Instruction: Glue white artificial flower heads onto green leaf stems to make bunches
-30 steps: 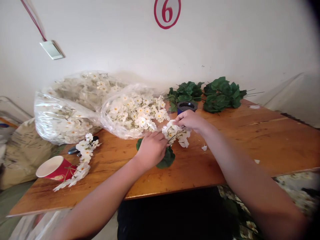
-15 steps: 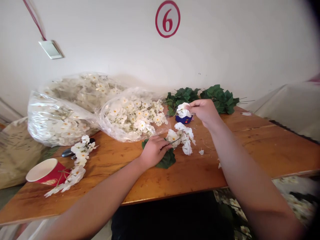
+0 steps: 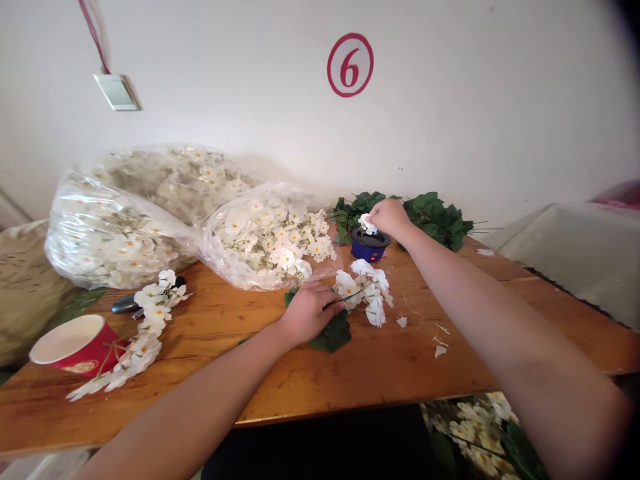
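Near the middle of the wooden table, my left hand (image 3: 311,312) is closed around the stem of an artificial flower spray (image 3: 367,292). White blossoms with yellow centres stick out to the right of the fingers, and green leaves (image 3: 334,332) show beneath the hand. Farther back, my right hand (image 3: 390,217) pinches a small white flower (image 3: 368,224). That flower is over the dark opening of a little blue pot (image 3: 369,251) with a red light on its front. Whether the flower touches what is inside the pot, I cannot tell.
Clear plastic bags (image 3: 120,227) full of white flowers lie at the back left, one open (image 3: 270,233). A red paper cup (image 3: 80,347) and a flower strand (image 3: 150,327) are at the left. Bunches of green leaves (image 3: 437,217) lie behind the pot. Petal scraps (image 3: 440,350) dot the table (image 3: 510,313).
My right hand has moved the white flower slightly back, uncovering the blue pot's dark opening. My left hand keeps its hold on the spray. The view has shifted a little.
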The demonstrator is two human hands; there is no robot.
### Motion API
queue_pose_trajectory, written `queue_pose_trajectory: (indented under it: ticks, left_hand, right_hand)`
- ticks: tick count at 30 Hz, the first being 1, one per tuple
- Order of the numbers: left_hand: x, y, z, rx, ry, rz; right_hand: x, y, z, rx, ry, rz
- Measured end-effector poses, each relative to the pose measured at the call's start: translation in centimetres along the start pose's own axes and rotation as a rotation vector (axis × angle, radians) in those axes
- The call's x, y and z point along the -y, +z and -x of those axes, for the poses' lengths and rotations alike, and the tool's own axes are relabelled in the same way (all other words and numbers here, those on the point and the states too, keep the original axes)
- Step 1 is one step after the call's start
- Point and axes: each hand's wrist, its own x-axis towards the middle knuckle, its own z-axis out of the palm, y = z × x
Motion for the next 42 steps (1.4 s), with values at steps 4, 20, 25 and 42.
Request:
queue_pose_trajectory:
  ticks: [4,20,25,42]
  left_hand:
    - [0.1,0.0,0.2,-0.005,0.001,-0.012]
    - [0.2,0.3,0.3,-0.001,-0.006,-0.008]
    - [0.3,0.2,0.4,0.003,-0.003,-0.007]
    - [-0.1,-0.1,0.3,0.012,-0.021,-0.013]
  right_hand:
    - [0.1,1.3,0.0,0.012,-0.006,0.017]
    - [-0.9,1.9,0.0,-0.002,0.067,-0.023]
    - [-0.4,2.0,0.3,0.021,0.039,0.005]
    - [-1.6,0.8,-0.3,-0.061,0.105,-0.085]
